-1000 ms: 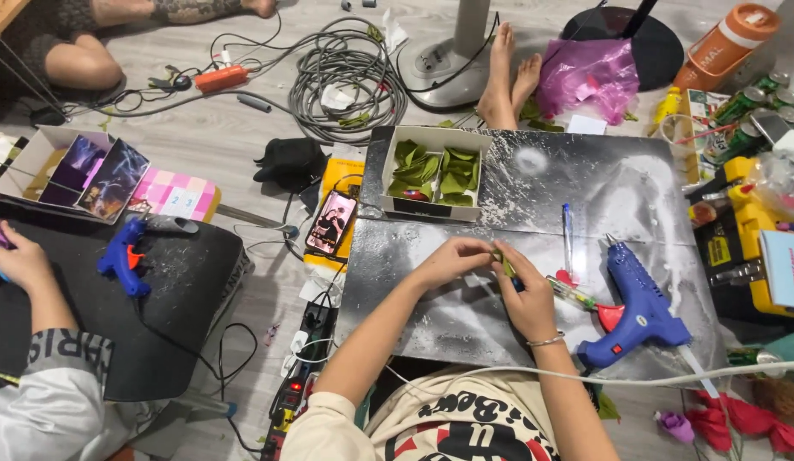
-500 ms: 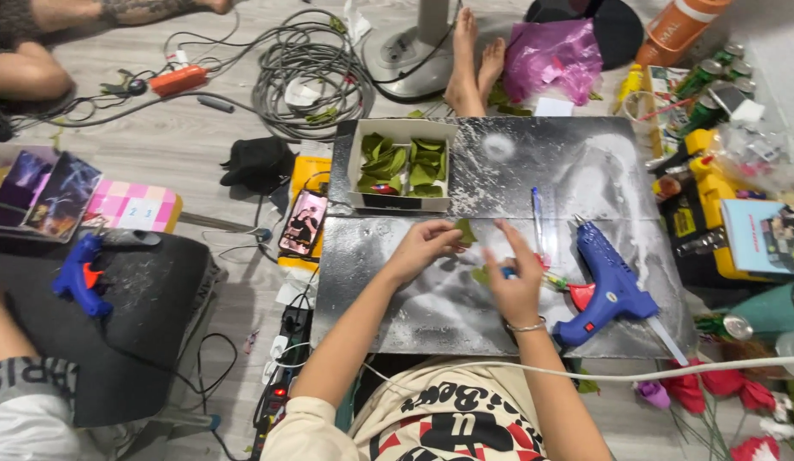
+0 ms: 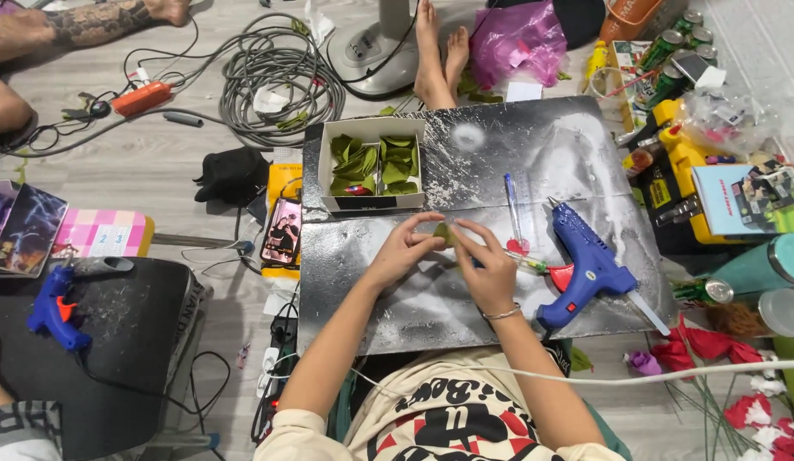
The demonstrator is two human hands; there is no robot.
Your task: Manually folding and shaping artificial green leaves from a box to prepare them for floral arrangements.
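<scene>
One white cardboard box (image 3: 371, 164) holds green fabric leaves in two compartments. Just below it, on the silver board (image 3: 534, 145), the left hand (image 3: 403, 253) and right hand (image 3: 485, 266) together pinch one small green leaf (image 3: 444, 232). One blue glue gun (image 3: 588, 265) lies right of the box.

White leaf box (image 3: 371, 203) beside phone screen (image 3: 282, 230)

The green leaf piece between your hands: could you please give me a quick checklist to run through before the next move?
1. Green leaf piece held by both the left hand and right hand: ok.
2. Blue glue gun lying beside the right hand, untouched: ok.
3. Box of green leaves open, stocked: ok.
4. Glue gun hot: cannot tell.
5. Silver board bare ahead of the hands: ok.
</scene>
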